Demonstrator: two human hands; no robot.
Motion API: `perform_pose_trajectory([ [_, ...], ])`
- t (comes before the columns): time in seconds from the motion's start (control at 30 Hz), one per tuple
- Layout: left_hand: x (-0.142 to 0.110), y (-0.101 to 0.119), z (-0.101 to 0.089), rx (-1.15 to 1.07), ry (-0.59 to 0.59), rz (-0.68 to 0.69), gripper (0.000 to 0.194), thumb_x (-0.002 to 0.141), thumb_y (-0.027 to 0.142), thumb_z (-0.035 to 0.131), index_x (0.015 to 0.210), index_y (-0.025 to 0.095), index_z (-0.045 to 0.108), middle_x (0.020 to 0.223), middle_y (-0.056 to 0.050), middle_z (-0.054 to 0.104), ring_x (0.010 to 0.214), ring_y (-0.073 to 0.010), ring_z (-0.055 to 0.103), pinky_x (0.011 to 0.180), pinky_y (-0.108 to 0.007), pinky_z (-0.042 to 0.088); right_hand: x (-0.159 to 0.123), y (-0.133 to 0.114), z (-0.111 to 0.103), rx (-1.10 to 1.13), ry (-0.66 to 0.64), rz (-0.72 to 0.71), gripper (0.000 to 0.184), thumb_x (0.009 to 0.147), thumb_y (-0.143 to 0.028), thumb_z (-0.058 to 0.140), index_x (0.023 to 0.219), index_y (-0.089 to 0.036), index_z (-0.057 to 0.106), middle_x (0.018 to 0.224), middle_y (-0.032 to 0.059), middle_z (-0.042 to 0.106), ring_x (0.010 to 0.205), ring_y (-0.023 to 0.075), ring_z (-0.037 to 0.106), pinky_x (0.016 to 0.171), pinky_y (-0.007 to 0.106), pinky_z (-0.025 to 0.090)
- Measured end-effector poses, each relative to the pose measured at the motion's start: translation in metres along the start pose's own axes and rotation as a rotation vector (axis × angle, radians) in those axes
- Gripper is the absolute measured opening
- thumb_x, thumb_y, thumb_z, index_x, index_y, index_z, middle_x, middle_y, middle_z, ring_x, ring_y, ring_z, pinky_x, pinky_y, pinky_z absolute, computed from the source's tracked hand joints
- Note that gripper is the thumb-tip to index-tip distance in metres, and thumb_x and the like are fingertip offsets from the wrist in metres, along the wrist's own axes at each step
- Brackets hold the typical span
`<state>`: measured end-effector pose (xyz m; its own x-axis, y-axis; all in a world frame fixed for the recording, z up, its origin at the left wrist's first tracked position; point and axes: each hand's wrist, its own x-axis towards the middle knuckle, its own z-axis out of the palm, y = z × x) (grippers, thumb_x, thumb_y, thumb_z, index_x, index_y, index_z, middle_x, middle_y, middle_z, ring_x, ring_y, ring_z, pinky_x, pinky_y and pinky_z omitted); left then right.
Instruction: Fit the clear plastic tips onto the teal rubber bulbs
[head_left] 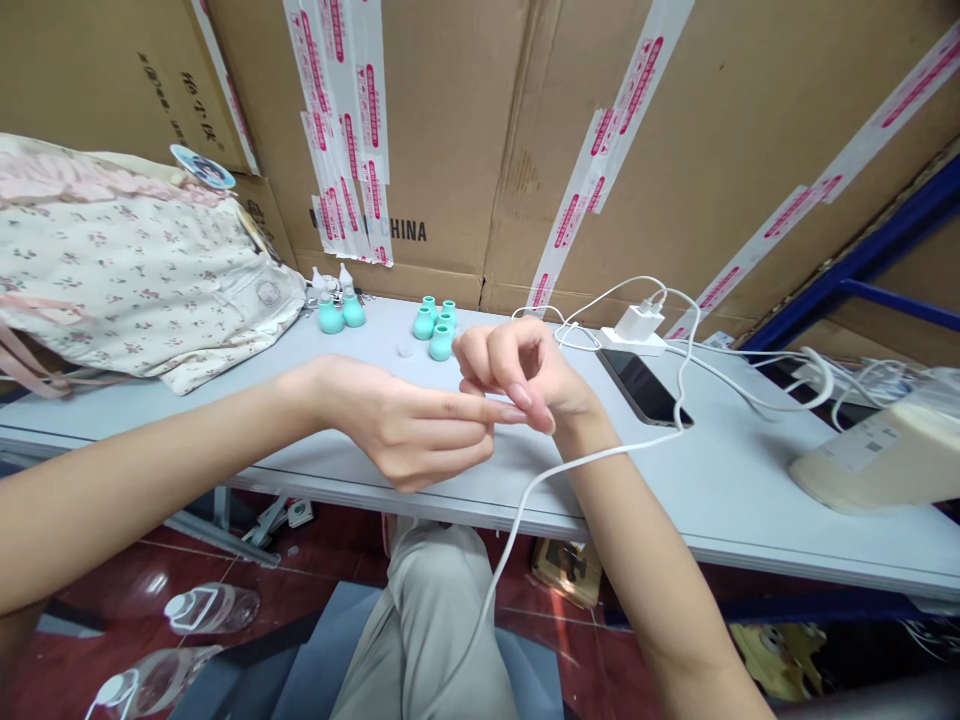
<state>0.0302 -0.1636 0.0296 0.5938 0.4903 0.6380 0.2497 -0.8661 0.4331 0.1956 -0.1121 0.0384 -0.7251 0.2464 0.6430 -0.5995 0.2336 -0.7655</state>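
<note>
Above the table's front edge my two hands meet at the fingertips. My left hand [412, 430] comes in from the left, its fingers pressed together and pointing right; its thumb is hidden. My right hand [521, 370] is curled, with thumb and index finger pinched at the left fingertips. Whatever they pinch, if anything, is hidden or too small to make out. Just behind my hands stand several small teal bulbs [440, 343] with open necks. Further left, two teal bulbs [331, 316] carry clear pointed nozzles. A small clear piece [405, 350] lies near the open bulbs.
A floral fabric bag [135, 260] sits at left on the grey table [720, 450]. At right are a phone [645, 385], a white charger [639, 322] and a container of pale contents [877, 455]. A white cable [517, 520] hangs across my right forearm. Cardboard [450, 130] stands behind.
</note>
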Motion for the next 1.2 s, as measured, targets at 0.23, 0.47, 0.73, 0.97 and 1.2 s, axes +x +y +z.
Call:
perform_pose_trajectory([
  [0.23,0.001,0.048,0.019,-0.275,0.318,-0.010,0.010,0.073,0.016,0.061,0.078,0.024,0.058,0.090,-0.002,0.056,0.084,-0.0127,0.056,0.079,-0.030,0.054,0.004,0.007,-0.008,0.015,0.216,0.028,0.053,0.066,-0.063,0.068,0.062,-0.020,0.037,0.059,-0.0066,0.027,0.051,0.0061,0.028,0.044,0.018,0.025],
  [0.47,-0.018,0.083,0.041,-1.095,0.522,-0.513,0.038,0.066,0.019,0.068,0.097,0.030,0.050,0.103,-0.002,0.050,0.083,-0.0106,0.054,0.055,-0.017,0.047,0.003,0.010,-0.013,-0.044,0.375,0.128,0.050,0.070,-0.062,0.065,0.065,-0.020,0.038,0.060,-0.0064,0.028,0.050,0.0056,0.027,0.043,0.018,0.023],
  [0.73,-0.013,0.098,0.043,-1.401,0.672,-0.650,0.043,0.059,0.008,0.068,0.094,0.029,0.052,0.103,-0.001,0.050,0.084,-0.0107,0.054,0.055,-0.016,0.047,0.002,0.015,-0.015,-0.015,0.323,0.106,0.049,0.070,-0.061,0.066,0.066,-0.020,0.040,0.058,-0.0072,0.028,0.050,0.0047,0.029,0.043,0.017,0.024],
  [0.97,-0.013,0.101,0.041,-1.429,0.657,-0.667,0.041,0.060,0.005,0.063,0.092,0.027,0.050,0.101,0.000,0.050,0.082,-0.0076,0.054,0.058,-0.013,0.047,0.003,0.015,-0.015,-0.008,0.301,0.101,0.048,0.071,-0.060,0.065,0.066,-0.019,0.041,0.057,-0.0076,0.029,0.049,0.0044,0.030,0.043,0.016,0.025],
  [1.2,-0.019,0.095,0.044,-0.920,0.492,-0.593,0.024,0.076,0.032,0.053,0.100,0.029,0.048,0.099,-0.005,0.050,0.087,-0.0136,0.055,0.066,-0.026,0.052,0.003,0.014,-0.012,-0.007,0.350,0.156,0.044,0.076,-0.056,0.063,0.066,-0.019,0.040,0.057,-0.0073,0.030,0.049,0.0047,0.031,0.043,0.016,0.026],
])
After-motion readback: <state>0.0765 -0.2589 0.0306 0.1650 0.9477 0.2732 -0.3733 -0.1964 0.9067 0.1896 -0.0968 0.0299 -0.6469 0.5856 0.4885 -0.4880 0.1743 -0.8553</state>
